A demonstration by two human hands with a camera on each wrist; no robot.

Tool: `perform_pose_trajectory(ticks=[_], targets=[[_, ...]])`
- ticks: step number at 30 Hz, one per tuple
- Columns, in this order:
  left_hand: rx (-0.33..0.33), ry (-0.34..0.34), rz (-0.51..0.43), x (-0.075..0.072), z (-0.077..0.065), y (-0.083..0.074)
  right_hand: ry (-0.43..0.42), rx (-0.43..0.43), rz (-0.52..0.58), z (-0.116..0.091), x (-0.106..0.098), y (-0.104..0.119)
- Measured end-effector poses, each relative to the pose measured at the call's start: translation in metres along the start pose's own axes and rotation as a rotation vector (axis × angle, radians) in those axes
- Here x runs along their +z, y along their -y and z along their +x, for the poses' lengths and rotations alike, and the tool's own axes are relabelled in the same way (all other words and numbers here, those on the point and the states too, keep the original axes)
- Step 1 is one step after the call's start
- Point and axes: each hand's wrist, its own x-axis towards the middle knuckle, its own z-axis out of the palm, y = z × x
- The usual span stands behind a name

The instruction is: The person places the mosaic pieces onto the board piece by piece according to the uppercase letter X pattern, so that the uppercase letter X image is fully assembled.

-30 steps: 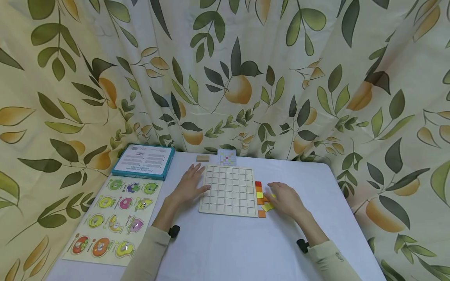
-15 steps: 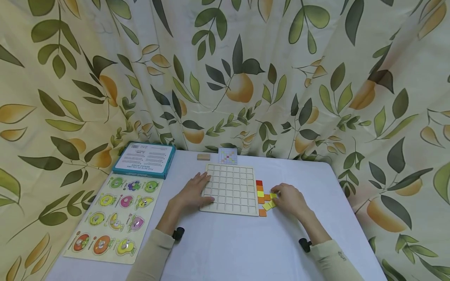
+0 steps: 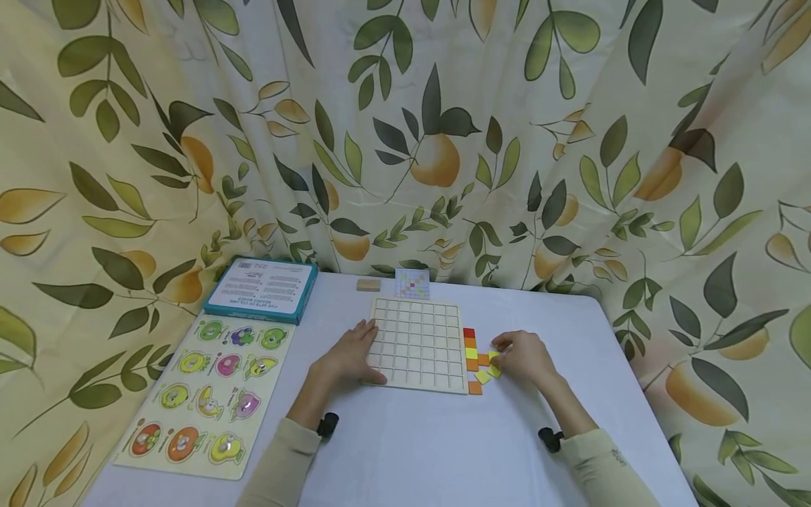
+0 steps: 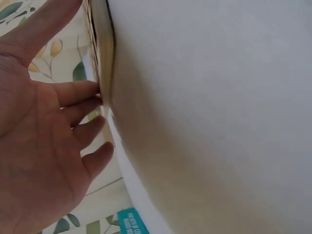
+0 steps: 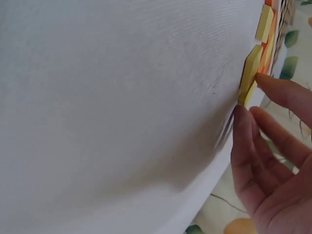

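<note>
A pale wooden grid board lies mid-table. My left hand rests at its left edge, the thumb over the near-left corner and the other fingers along the side. In the left wrist view the fingertips are loosely extended near the board's edge. To the right of the board, my right hand has its thumb and curled fingers at a yellow square tile, pinching its end. Beside it are another yellow tile, an orange tile and a column of coloured tiles topped by a red tile.
A small patterned card and a little wooden block lie beyond the board. At the left are a teal-edged box and a fruit picture board. A leaf-print curtain hangs round the table.
My right hand has drawn its fingers together at the yellow tiles, and one tile has shifted slightly right. The left hand has slid nearer along the board's left edge.
</note>
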Motion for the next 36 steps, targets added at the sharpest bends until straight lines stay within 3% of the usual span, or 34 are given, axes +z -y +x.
perform_pose_trajectory(ticks=[12, 20, 30, 36], targets=[[-0.038, 0.013, 0.077, -0.001, -0.004, -0.009, -0.011, 0.099, 0.02, 0.002, 0.003, 0.003], [-0.054, 0.016, 0.14, 0.0, -0.005, -0.011, 0.031, 0.104, 0.003, 0.001, 0.004, 0.001], [-0.046, 0.021, 0.155, -0.002, -0.003, -0.016, 0.103, 0.19, 0.032, 0.0, -0.006, 0.005], [-0.057, 0.013, 0.163, -0.006, 0.0, -0.016, 0.076, 0.184, 0.012, 0.003, -0.004, 0.009]])
